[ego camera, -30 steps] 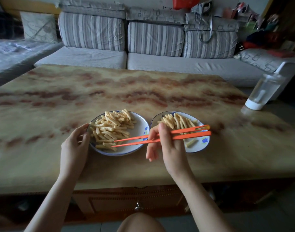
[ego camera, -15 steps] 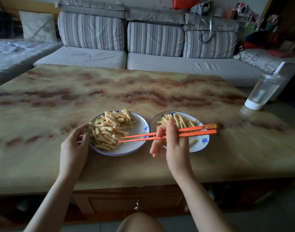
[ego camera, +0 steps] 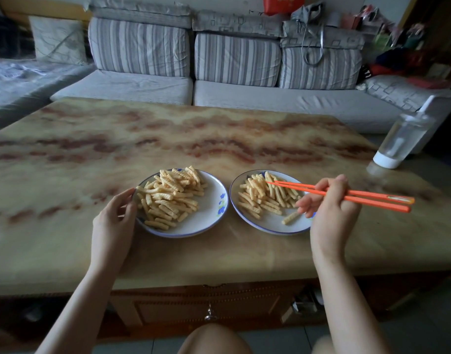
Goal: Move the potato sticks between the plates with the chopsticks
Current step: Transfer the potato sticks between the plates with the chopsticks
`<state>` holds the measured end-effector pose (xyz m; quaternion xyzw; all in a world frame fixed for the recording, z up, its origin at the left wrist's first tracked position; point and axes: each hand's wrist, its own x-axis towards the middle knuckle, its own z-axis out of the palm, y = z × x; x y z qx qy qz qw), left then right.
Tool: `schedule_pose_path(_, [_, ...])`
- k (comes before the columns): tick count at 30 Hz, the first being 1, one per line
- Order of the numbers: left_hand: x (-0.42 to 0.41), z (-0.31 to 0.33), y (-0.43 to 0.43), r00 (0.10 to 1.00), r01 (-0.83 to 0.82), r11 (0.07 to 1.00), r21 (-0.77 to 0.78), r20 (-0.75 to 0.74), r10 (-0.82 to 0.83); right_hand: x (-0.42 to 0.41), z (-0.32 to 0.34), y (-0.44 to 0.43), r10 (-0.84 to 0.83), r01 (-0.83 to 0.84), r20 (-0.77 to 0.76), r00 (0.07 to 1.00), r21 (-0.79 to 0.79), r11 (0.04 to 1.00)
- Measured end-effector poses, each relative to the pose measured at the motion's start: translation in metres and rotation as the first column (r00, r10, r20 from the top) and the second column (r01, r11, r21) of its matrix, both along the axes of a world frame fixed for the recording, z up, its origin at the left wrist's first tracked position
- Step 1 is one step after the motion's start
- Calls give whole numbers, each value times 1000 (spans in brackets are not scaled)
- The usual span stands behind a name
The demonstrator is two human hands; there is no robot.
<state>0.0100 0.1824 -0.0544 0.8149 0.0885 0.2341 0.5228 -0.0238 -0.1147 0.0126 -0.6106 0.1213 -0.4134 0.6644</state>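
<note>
**Chopstick tips down on the right plate's pile**

The right hand [ego camera: 329, 208] has its grip closed round the chopsticks [ego camera: 347, 194] about mid-length. Their butts point out to 3 o'clock and their tips rest close together on the sticks [ego camera: 265, 195] at 12 o'clock of the right plate [ego camera: 270, 223]. I cannot tell whether a stick is caught between the tips. The left hand [ego camera: 114, 221] holds the rim of the left plate [ego camera: 214, 190] at 9 o'clock with curled fingers, probably to keep it from sliding. That plate carries the bigger heap, crowded toward 10 o'clock with bare china at 4.

The plates sit side by side, just apart, at 6 o'clock on the table [ego camera: 219, 139] near its front edge, so any carry between them is short. One stick lies loose at 5 o'clock on the right plate, near the rim, and could be nudged off. There is open table from 9 round to 1 o'clock. A bottle [ego camera: 403, 139] stands at 2 o'clock by the far right edge, well apart from the chopstick butts.
</note>
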Motion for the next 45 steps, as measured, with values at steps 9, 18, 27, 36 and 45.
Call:
schedule_pose_path(9, [-2,2,-2,1000,7,1000,-6,12,-6,-4,2,7,67,-65,46,997,-41,997])
schedule_pose_path(18, [0,0,-1,1000,4,1000,-2,10,-4,-8,-9,55,558,-559,-37,829,-93,824])
schedule_pose_path(27, [1,-1,1,1000,3,1000,2,10,-3,-7,-20,77,720,-731,-126,682,-80,678])
schedule_pose_path(36, [-1,1,-1,1000,-3,1000,4,3,3,-9,-14,73,624,-634,-135,770,-46,772])
schedule_pose_path(45, [-3,4,-2,1000,-5,1000,22,0,5,-4,3,31,350,-347,-11,937,90,933])
